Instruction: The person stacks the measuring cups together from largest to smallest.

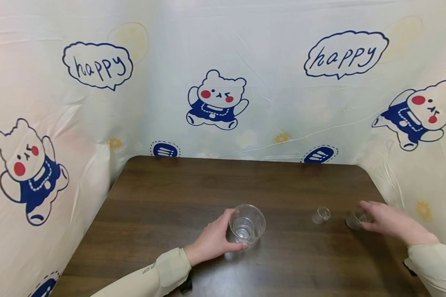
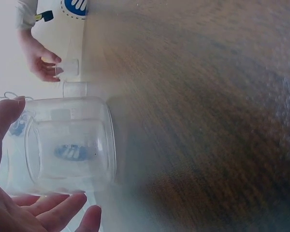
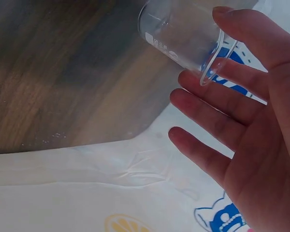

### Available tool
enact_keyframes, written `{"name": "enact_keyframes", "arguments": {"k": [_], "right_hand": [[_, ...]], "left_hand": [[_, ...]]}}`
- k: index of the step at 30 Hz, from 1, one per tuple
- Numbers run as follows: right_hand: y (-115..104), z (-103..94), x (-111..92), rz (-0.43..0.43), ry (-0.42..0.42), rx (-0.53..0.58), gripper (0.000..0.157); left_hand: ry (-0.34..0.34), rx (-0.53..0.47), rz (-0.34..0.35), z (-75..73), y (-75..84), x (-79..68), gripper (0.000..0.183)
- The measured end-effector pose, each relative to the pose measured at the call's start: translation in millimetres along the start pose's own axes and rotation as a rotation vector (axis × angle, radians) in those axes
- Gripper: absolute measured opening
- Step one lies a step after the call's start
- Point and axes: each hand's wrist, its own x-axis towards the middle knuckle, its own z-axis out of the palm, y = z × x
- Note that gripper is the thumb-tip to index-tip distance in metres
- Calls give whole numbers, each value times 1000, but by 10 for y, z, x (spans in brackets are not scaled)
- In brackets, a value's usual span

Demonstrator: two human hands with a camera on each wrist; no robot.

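Observation:
Near the middle of the table, my left hand [image 1: 212,239] holds a large clear glass beaker [image 1: 258,225] from its left side, thumb and fingers curved around it. Inside stands a smaller beaker [image 1: 243,227]; the left wrist view shows this inner beaker [image 2: 70,152] through the outer wall. At the right, my right hand [image 1: 392,220] grips another clear beaker [image 1: 353,220] near its rim. In the right wrist view, thumb and index finger lie on either side of that beaker's [image 3: 179,34] rim. The smallest beaker [image 1: 321,215] stands alone just left of it.
The dark brown wooden table [image 1: 163,206] has rounded far corners. A pale curtain [image 1: 275,103] printed with bears surrounds its back and sides, close to my right hand. Both forearms wear light sleeves [image 1: 141,272].

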Motion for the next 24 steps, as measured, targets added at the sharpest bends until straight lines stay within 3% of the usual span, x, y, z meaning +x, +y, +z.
{"name": "enact_keyframes", "arguments": {"k": [9,24], "right_hand": [[-159,-157,11,36,-52,-6,48],[-250,-225,2,1,-3,-27,46]], "left_hand": [[1,7,3,-8,-1,8,89],[-5,-6,-14,-6,7,3,88]]}}
